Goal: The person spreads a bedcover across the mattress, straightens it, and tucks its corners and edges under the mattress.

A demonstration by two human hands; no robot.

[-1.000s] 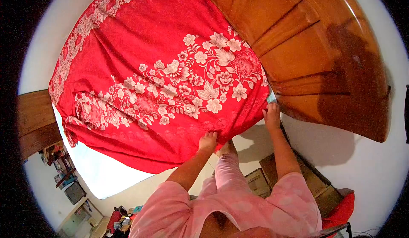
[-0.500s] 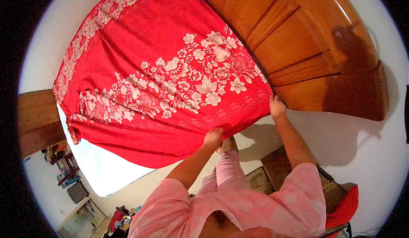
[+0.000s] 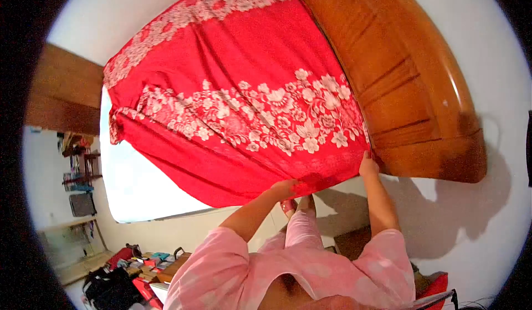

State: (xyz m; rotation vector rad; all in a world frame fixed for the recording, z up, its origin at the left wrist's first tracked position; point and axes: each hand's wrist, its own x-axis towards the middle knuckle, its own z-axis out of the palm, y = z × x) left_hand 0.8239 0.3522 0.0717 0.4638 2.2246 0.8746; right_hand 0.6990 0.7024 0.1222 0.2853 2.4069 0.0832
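Observation:
A red sheet (image 3: 260,44) with pale flower bands lies over the bed, wrinkled toward its left part. My left hand (image 3: 286,189) is closed on the sheet's near edge, its fingertips partly hidden by the fabric. At the sheet's near right corner, beside the wooden headboard (image 3: 399,88), my right hand (image 3: 368,164) grips the edge. The bare white mattress (image 3: 138,185) shows at the lower left, where the sheet does not cover it.
A brown wooden panel (image 3: 66,91) stands at the far left. Beyond the bed's foot are shelves and a dark case (image 3: 82,204). A black bag (image 3: 112,289) and piled items sit at the lower left. A brown box (image 3: 353,243) stands near my legs.
The view has shifted, so the bed appears turned. My right hand has moved from the sheet's corner edge to a grip close against the headboard; the sheet's near edge looks straighter between my hands.

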